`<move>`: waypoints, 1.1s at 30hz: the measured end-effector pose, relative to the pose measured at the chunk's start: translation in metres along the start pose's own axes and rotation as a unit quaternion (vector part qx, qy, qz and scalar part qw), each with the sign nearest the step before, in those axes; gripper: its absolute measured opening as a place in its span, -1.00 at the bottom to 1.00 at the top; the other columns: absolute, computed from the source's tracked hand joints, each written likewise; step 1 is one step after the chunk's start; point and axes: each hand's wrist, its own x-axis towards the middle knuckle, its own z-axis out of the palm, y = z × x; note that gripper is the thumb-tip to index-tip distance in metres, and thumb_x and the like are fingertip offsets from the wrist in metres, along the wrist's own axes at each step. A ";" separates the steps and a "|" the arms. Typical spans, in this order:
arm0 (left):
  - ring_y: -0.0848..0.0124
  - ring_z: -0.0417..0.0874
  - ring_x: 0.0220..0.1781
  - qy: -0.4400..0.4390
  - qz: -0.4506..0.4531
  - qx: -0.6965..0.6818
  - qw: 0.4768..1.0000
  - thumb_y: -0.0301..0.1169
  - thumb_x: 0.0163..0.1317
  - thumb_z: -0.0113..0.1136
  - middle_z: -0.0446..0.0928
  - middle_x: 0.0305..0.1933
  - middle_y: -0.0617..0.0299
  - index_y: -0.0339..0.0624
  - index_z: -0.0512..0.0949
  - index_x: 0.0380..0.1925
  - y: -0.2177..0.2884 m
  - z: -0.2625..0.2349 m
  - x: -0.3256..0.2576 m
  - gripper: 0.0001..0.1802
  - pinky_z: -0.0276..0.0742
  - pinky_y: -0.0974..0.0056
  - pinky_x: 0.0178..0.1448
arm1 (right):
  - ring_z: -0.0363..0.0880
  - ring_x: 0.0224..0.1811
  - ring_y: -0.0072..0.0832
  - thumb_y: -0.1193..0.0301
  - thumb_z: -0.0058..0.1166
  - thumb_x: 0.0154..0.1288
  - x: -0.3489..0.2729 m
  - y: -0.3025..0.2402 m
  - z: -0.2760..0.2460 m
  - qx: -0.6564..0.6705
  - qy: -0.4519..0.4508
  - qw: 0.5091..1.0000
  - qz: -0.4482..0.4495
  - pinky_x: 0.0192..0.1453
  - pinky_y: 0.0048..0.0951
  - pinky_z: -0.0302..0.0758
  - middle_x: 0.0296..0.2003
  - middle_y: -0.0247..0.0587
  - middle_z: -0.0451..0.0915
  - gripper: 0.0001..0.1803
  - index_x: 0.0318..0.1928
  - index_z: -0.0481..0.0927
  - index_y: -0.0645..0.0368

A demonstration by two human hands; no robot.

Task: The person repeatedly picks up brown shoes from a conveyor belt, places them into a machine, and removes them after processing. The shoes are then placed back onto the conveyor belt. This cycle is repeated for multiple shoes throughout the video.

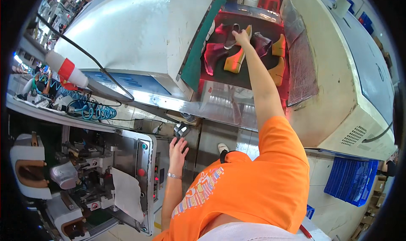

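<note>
My right arm reaches out over a dark conveyor belt (222,67) lit red at its edges. At its far part my right hand (242,38) has its fingers closed on a dark grey shoe upper (230,40). Just below the hand lies a yellow shoe last (234,62). To the left rests a dark red boot-shaped upper (213,55), and to the right a purple, crumpled-looking upper (262,45). Another yellow last (277,71) stands along the right edge. My left hand (177,152) hangs low with fingers apart, holding nothing, near a small black-and-white fitting (182,130).
Large pale machine housings (139,29) flank the belt, the right one (338,97) with a plastic-covered side. A shoe-forming machine (84,177) with a red button stands at lower left. A black cable (84,52) arches at upper left. Blue crates (351,179) are stacked at right.
</note>
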 end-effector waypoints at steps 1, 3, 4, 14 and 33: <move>0.25 0.35 0.16 0.013 -0.012 -0.008 1.000 -0.38 0.22 -0.10 0.25 0.19 0.09 -0.07 0.06 0.18 -0.004 -0.004 -0.002 -0.48 0.33 0.09 0.07 | 0.52 -0.14 -0.12 0.14 0.17 -0.06 -0.014 0.012 0.010 -0.023 -0.034 0.999 -0.013 -0.10 -0.26 0.41 -0.25 0.10 0.55 -0.47 -0.20 0.49 0.36; 0.25 0.35 0.16 0.008 -0.039 -0.013 0.999 -0.39 0.21 -0.10 0.26 0.19 0.10 -0.07 0.07 0.17 -0.014 -0.009 0.000 -0.48 0.32 0.10 0.07 | 0.55 -0.33 -0.23 0.16 0.14 -0.02 -0.018 0.072 0.011 -0.014 -0.114 0.993 -0.013 -0.25 -0.31 0.44 -0.39 0.00 0.56 -0.56 -0.27 0.52 0.31; 0.27 0.37 0.15 0.020 -0.053 -0.022 0.998 -0.39 0.20 -0.09 0.31 0.15 0.12 -0.07 0.13 0.15 -0.024 -0.017 -0.001 -0.52 0.34 0.12 0.04 | 0.52 -0.47 -0.36 0.28 0.12 -0.01 -0.051 0.096 0.023 -0.006 -0.055 0.997 -0.048 -0.38 -0.36 0.44 -0.52 -0.13 0.54 -0.70 -0.34 0.51 0.26; 0.50 0.50 -0.12 -0.002 -0.055 0.054 0.997 -0.24 0.24 -0.01 0.52 -0.17 0.30 -0.09 0.44 -0.26 -0.050 -0.008 -0.005 -0.81 0.36 0.36 -0.14 | 0.49 -0.50 -0.58 0.57 -0.02 0.04 -0.398 0.159 -0.071 0.139 -0.293 0.942 0.088 -0.44 -0.54 0.46 -0.53 -0.29 0.54 -0.85 -0.32 0.53 0.20; 0.55 0.47 -0.61 -0.217 0.365 0.245 0.872 -0.33 0.33 -0.21 0.45 -0.68 0.28 -0.31 0.51 -0.43 0.060 0.034 -0.087 -0.65 0.30 0.50 -0.36 | 0.58 -0.48 -0.32 0.37 0.03 -0.11 -0.574 0.314 -0.188 -0.392 -0.565 0.721 0.087 -0.37 -0.30 0.51 -0.52 -0.18 0.60 -0.86 -0.55 0.62 0.12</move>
